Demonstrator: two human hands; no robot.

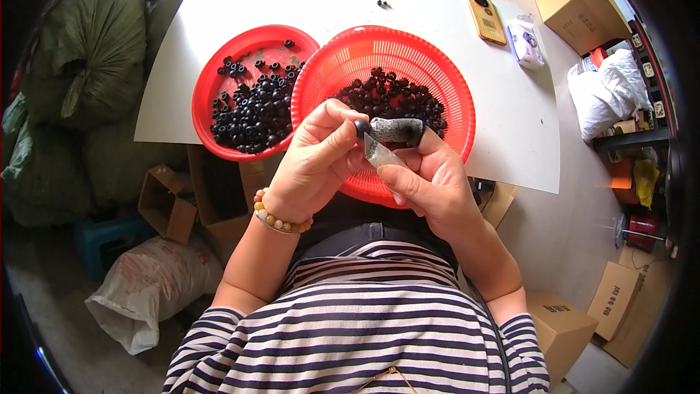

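Observation:
My left hand (321, 147) pinches a small round black part (362, 128) between thumb and fingers. In my right hand (441, 179) is a short, flat blade (379, 155), held by the thumb and curled fingers. Its tip end is right by the black part; whether the edge touches it I cannot tell. A black-and-grey cover (397, 130) wraps my right index finger. Both hands are over the near side of a red slotted basket (458, 76) with black clustered parts (397, 95) in it. Left of it, a red tray (201, 98) holds many loose, hollow black parts (262, 113).
On the white table (510, 131) lie a gold phone (485, 17), a purple-and-white packet (526, 42) and a small black piece (383, 4). An open carton (580, 7) and a white bag (609, 91) are at right. Green sacks (84, 51) crowd the left.

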